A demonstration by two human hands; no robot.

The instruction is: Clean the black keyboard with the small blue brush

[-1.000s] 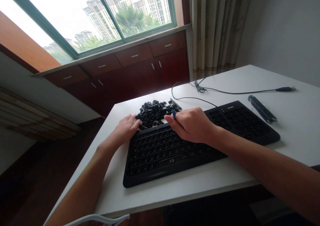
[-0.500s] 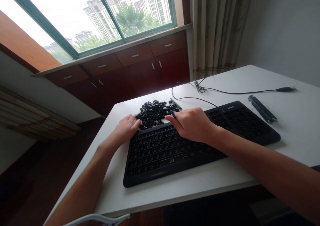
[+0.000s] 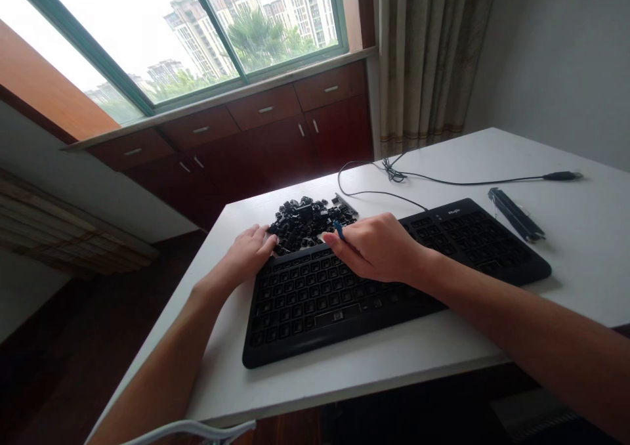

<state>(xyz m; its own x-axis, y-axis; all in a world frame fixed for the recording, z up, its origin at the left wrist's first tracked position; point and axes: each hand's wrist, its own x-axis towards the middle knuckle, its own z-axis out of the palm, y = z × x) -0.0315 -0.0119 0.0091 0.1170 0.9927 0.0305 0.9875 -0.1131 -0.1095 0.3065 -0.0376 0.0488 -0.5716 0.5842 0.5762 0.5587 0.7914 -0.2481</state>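
Note:
A black keyboard (image 3: 315, 287) with its keycaps off lies on the white table, its rows of bare sockets showing. Just behind its left end is a heap of loose black keycaps (image 3: 302, 222). My left hand (image 3: 252, 249) lies with fingers stretched out at the keyboard's back left corner, beside the heap. Above the keyboard's back edge, my right hand (image 3: 384, 247) is closed round a slim blue tool (image 3: 339, 229). Only the tool's blue end pokes out past the thumb; the rest is hidden in the fist, so its kind cannot be made out.
A black cable (image 3: 453, 183) runs from the keyboard across the back of the white table (image 3: 581, 235). Right of the keyboard lies a long black bar-shaped piece (image 3: 516, 215) in clear wrap. Beyond the table stand a wooden cabinet (image 3: 275, 130) and a curtain (image 3: 428, 58).
The blue end of the tool has tipped up and left and shows more, as my right hand shifts very slightly. My left hand and the keycap heap look the same.

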